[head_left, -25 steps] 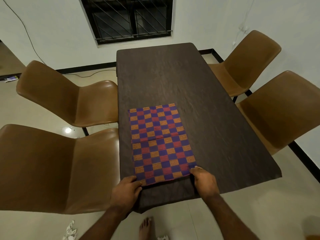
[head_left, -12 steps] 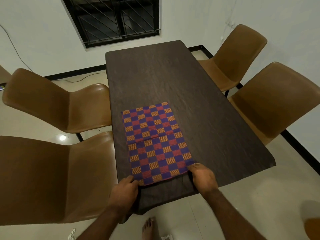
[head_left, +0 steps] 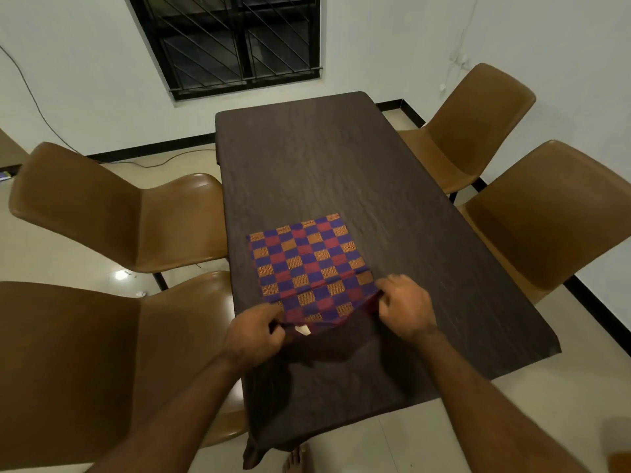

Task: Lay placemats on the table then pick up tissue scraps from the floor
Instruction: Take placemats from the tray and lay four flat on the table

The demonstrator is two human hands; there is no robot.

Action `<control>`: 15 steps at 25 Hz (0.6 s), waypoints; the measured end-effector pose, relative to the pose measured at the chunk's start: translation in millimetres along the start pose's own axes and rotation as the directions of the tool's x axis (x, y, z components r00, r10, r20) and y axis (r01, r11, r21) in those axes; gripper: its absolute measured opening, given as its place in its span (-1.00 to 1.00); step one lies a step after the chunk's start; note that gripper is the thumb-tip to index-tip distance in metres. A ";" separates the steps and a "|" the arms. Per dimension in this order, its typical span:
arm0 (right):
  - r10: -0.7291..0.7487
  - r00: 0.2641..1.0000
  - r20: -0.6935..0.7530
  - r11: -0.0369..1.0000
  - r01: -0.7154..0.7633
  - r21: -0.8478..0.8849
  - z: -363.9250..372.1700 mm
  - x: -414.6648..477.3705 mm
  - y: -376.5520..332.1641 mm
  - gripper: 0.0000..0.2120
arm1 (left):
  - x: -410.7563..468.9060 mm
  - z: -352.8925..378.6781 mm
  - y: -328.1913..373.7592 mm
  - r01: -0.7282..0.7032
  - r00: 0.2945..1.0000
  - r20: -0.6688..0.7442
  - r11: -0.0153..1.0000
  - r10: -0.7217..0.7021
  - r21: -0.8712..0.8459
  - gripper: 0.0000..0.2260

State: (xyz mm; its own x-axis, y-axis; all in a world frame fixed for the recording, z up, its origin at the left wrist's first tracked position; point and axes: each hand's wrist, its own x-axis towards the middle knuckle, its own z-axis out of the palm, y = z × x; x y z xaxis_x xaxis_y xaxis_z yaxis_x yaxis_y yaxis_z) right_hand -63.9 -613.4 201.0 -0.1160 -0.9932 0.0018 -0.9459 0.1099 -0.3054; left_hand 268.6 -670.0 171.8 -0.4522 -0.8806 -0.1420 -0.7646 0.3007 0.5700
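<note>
A checkered placemat (head_left: pixel 309 264) in purple, red and orange lies on the dark table (head_left: pixel 307 158), left of the table's middle. Its near edge is lifted off the tabletop. My left hand (head_left: pixel 254 332) pinches the near left corner and my right hand (head_left: pixel 406 307) pinches the near right corner. The edge sags between them, and a small pale label shows under it. A small white scrap (head_left: pixel 140 294) lies on the floor between the left chairs.
Two brown chairs (head_left: pixel 102 213) stand along the table's left side and two more brown chairs (head_left: pixel 532 216) along its right. A barred window is in the far wall. A cable runs along the floor at the back left. My bare foot (head_left: pixel 296 459) is under the near table edge.
Both hands have moved away from the near table edge toward the table's middle and raised the placemat's near edge. The visible flat part of the mat is shorter. The camera has tilted.
</note>
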 end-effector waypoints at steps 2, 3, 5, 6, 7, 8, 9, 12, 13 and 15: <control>-0.010 0.998 0.069 0.999 0.007 0.042 16.8 -29.4 14.5 -0.73 | -13.3 9.2 -7.8 -0.022 0.990 0.138 1.000 0.024 -0.016 -0.94; -0.011 0.995 0.104 0.999 0.006 0.050 26.7 -45.1 22.4 -0.71 | -20.9 15.8 -11.6 -0.040 0.979 0.202 0.999 0.040 -0.005 -0.97; -0.004 0.981 0.196 1.000 0.000 0.022 42.4 -69.8 34.5 -0.72 | -32.1 29.4 -16.6 -0.069 0.947 0.315 0.997 0.057 0.025 -0.97; 0.004 0.968 0.251 1.000 -0.006 0.008 47.7 -77.3 38.6 -0.74 | -35.0 34.1 -17.6 -0.083 0.927 0.370 0.996 0.066 0.029 -0.95; 0.010 0.956 0.295 1.000 -0.013 0.006 51.4 -81.2 42.3 -0.75 | -35.7 36.3 -17.8 -0.092 0.905 0.418 0.996 0.076 0.019 -0.92; 0.021 0.949 0.315 1.000 -0.025 0.009 52.6 -81.4 44.8 -0.75 | -33.4 35.5 -17.2 -0.080 0.889 0.451 0.997 0.075 -0.007 -0.88; 0.034 0.950 0.312 0.999 -0.041 0.016 52.3 -77.0 45.7 -0.76 | -26.9 33.0 -17.7 -0.045 0.889 0.453 0.998 0.063 -0.049 -0.84; 0.078 0.978 0.195 0.992 -0.097 0.086 49.5 -43.2 38.1 -0.78 | 18.1 19.2 -29.9 0.196 0.965 0.211 0.964 -0.157 -0.182 -0.76; 0.113 0.983 0.146 0.984 -0.131 0.121 50.4 -25.0 33.2 -0.79 | 41.6 12.5 -37.6 0.277 0.960 0.103 0.939 -0.261 -0.202 -0.77; 0.212 0.975 0.072 0.952 -0.223 0.212 55.8 20.2 22.9 -0.81 | 92.8 -2.4 -52.8 0.396 0.909 -0.034 0.887 -0.415 -0.238 -0.83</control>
State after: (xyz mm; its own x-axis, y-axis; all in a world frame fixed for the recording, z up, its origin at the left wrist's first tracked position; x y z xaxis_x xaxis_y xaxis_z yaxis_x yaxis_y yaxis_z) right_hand -71.0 -632.9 140.9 -0.2922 -0.9473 -0.1313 -0.8099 0.3181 -0.4928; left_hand 268.1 -768.5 130.5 -0.0779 -0.9377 -0.3386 -0.7477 -0.1697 0.6420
